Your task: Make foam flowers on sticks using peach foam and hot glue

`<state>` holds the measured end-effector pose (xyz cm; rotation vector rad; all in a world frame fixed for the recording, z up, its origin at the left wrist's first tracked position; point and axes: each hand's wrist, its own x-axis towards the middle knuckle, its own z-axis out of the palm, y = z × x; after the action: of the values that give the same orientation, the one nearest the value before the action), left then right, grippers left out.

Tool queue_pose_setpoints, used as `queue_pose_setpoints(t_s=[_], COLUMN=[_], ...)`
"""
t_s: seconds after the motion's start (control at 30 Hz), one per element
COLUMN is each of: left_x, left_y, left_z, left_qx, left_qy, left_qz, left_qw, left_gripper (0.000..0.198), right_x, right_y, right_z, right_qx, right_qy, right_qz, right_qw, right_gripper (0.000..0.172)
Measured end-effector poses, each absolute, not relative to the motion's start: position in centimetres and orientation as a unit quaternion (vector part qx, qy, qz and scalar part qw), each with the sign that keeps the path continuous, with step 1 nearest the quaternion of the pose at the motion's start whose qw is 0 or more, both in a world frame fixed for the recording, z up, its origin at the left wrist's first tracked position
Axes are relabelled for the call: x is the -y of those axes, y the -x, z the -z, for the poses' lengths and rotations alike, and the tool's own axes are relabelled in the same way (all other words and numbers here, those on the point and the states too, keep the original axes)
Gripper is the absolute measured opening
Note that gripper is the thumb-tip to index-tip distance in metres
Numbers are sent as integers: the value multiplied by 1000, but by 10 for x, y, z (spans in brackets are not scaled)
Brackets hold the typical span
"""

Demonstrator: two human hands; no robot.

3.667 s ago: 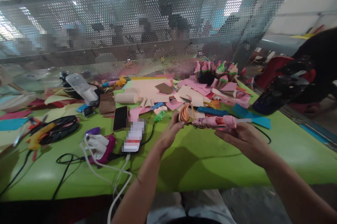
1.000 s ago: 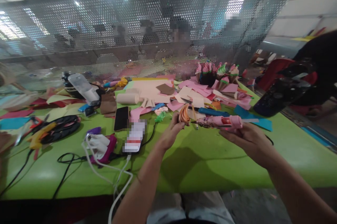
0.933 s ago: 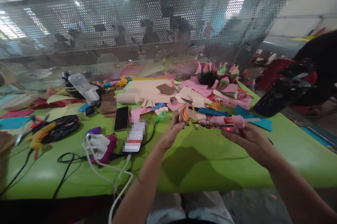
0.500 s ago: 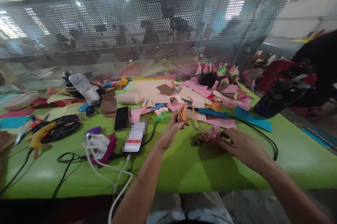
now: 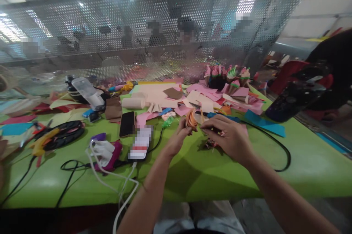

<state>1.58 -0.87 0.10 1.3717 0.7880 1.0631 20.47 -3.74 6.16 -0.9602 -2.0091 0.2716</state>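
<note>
My left hand (image 5: pixel 177 136) is closed around a small orange swirl (image 5: pixel 191 118), shaped like a soft-serve top, and holds it upright above the green table. Just right of the swirl is my right hand (image 5: pixel 229 133), its fingertips drawn together in a pinch. Whatever lies between those fingertips is too small to make out. Beneath the right hand sits a little heap of brown and pink bits (image 5: pixel 210 144), partly covered by the fingers. A blue tool with a cord (image 5: pixel 211 115) lies behind the right hand, mostly hidden by it.
Finished-looking paper cones (image 5: pixel 232 74) with pink and green swirls stand at the back right. Coloured sheets (image 5: pixel 154 93) cover the rear. Two phones (image 5: pixel 127 124), a power strip (image 5: pixel 114 155) with cables, a yellow glue gun (image 5: pixel 45 142) and a dark tumbler (image 5: pixel 288 98) surround the workspace.
My right hand has moved left and up, from the heap of bits to beside the orange swirl. My left hand stays in place, holding the swirl.
</note>
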Motion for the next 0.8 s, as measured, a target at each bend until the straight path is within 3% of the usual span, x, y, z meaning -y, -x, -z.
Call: queue_pose_setpoints(t_s=[0.8], left_x=[3], left_y=[-16], left_z=[10], left_qx=[-342], left_qy=[-570], left_qz=[-472], left_qw=[579], left_gripper=[25], right_x=[30], right_y=[-190], right_z=[-41], right_qx=[813], right_qy=[379], right_qz=[-57], right_qw=[439], right_gripper=[15])
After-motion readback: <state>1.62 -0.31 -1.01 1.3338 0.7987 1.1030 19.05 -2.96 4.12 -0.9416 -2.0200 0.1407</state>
